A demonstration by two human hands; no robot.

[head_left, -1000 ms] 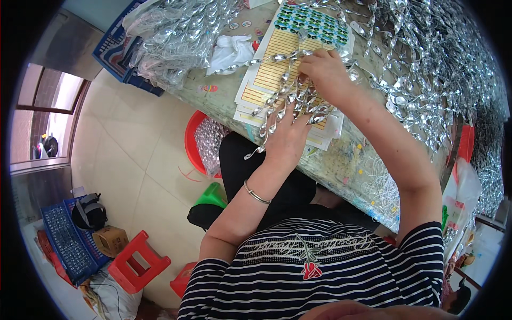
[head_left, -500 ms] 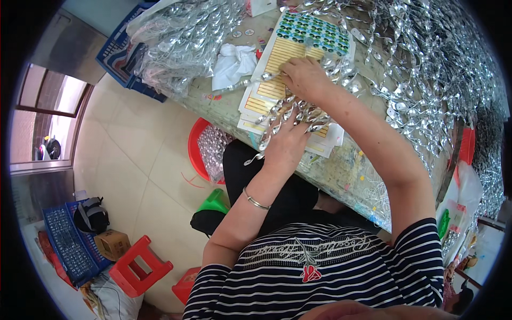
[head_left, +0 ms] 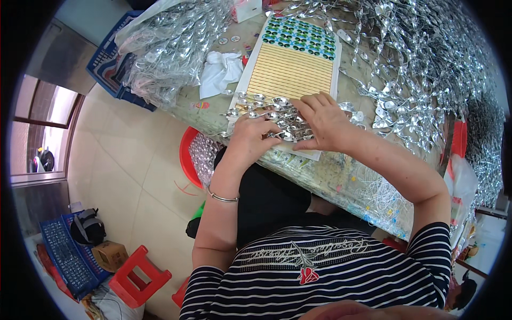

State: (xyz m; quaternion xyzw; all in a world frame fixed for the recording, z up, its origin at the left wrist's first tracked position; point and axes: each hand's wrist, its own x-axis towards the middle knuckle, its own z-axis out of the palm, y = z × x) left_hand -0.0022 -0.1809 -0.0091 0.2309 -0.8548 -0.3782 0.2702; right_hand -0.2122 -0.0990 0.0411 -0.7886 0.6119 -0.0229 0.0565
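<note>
Several shiny silver twisted foil strips (head_left: 288,118) lie side by side across the lower part of a sheet (head_left: 290,72) near the table's front edge. The sheet has yellow lined rows and, at its far end, rows of green-blue oval stickers (head_left: 298,34). My left hand (head_left: 252,140) rests at the left of the strips, fingers curved over them and thumb apart. At their right side is my right hand (head_left: 328,122), its fingers stretched over the strips and its thumb spread toward the table edge. The strips under my fingers are partly hidden.
A large heap of silver strips (head_left: 416,64) covers the table's right side. Wrapped bundles of strips (head_left: 170,53) lie at the far left near a blue crate (head_left: 112,61). A crumpled white cloth (head_left: 220,72) is beside the sheet. White threads (head_left: 386,192) lie at the front right.
Both hands have come nearer the table's front edge. The strips, bunched and tangled before, now lie flatter side by side, and more of the sheet's yellow rows shows.
</note>
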